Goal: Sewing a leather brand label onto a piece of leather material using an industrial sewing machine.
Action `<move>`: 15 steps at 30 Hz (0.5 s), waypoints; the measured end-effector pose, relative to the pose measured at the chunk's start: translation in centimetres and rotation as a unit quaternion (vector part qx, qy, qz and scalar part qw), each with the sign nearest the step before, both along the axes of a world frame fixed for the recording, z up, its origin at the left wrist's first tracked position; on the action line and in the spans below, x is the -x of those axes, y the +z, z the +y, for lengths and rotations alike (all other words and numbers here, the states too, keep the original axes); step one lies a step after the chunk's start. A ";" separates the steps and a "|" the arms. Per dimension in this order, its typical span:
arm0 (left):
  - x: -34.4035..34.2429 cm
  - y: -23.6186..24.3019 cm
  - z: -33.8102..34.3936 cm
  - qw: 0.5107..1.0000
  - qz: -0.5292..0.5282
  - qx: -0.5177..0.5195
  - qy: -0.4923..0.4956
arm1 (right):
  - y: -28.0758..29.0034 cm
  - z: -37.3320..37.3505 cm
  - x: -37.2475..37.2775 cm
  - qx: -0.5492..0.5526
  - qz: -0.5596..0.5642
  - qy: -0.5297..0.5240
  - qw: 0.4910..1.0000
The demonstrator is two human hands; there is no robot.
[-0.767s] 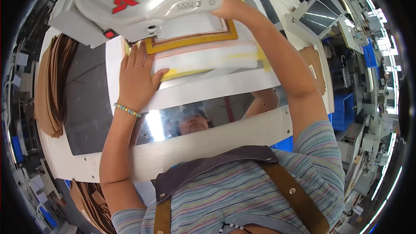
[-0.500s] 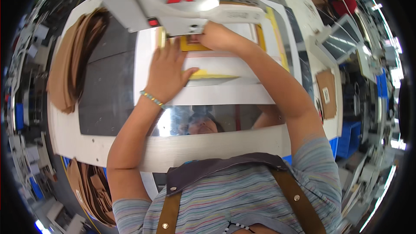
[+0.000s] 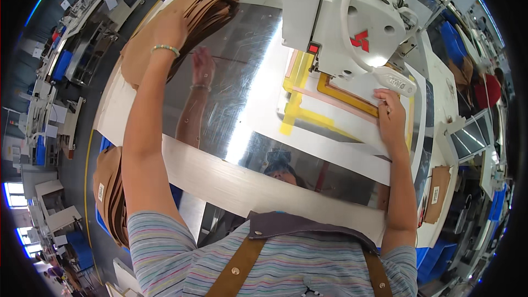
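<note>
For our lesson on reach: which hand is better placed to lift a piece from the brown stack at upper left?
Probably the left hand: it is on the stack of brown pieces, while the right hand is at the yellow frame by the sewing machine, across the worktable.

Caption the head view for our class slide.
Left hand at a brown stack, right hand at a yellow frame.

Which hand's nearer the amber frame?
Right. The right hand is at the right end of the amber frame; the left hand is far left, at the brown stack.
</note>
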State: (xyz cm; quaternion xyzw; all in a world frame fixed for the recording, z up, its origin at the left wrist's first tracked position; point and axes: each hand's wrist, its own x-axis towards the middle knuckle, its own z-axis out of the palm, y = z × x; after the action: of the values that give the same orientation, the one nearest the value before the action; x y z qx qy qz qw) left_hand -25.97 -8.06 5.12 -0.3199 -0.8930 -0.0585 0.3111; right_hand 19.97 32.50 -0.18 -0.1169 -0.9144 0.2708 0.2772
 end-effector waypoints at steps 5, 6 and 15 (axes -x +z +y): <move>7.1 -2.8 -4.9 0.991 -0.105 0.035 0.071 | -0.2 -1.1 0.4 0.020 -0.014 0.001 1.000; 8.2 -3.1 -5.1 0.993 -0.102 0.034 0.055 | -0.1 -1.3 0.5 -0.033 -0.006 0.002 0.999; 9.0 0.3 -6.0 0.931 -0.182 -0.289 0.132 | -0.3 -1.1 0.2 0.011 -0.016 0.004 1.000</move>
State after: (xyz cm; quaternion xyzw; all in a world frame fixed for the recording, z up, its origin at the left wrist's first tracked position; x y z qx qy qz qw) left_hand -34.94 -14.11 5.41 -0.0794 -0.9130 -0.3293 0.2275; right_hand 19.78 31.44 -0.46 -0.1205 -0.9160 0.2804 0.2605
